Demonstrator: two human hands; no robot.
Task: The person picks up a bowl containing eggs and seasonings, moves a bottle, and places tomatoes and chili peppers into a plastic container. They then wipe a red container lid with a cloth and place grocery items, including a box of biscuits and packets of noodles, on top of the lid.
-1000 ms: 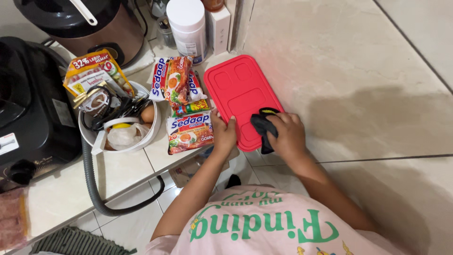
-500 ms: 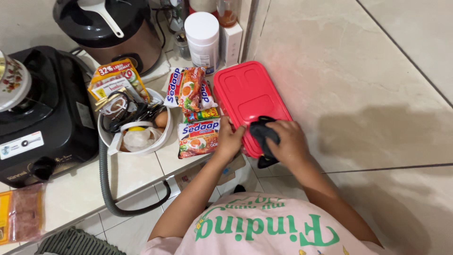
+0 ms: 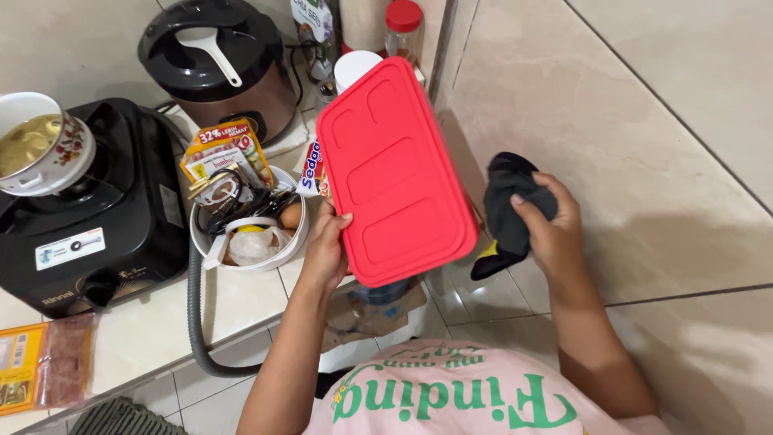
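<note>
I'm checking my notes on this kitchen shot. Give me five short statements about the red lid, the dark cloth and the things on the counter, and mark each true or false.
1. The left hand holds the red lid by its edge. True.
2. The red lid lies flat on the counter. False: it is lifted and tilted above the counter.
3. The right hand grips a dark cloth. True.
4. The cloth touches the lid. False: they are apart.
5. A white bowl of small items stands beside the black stove. True.
</note>
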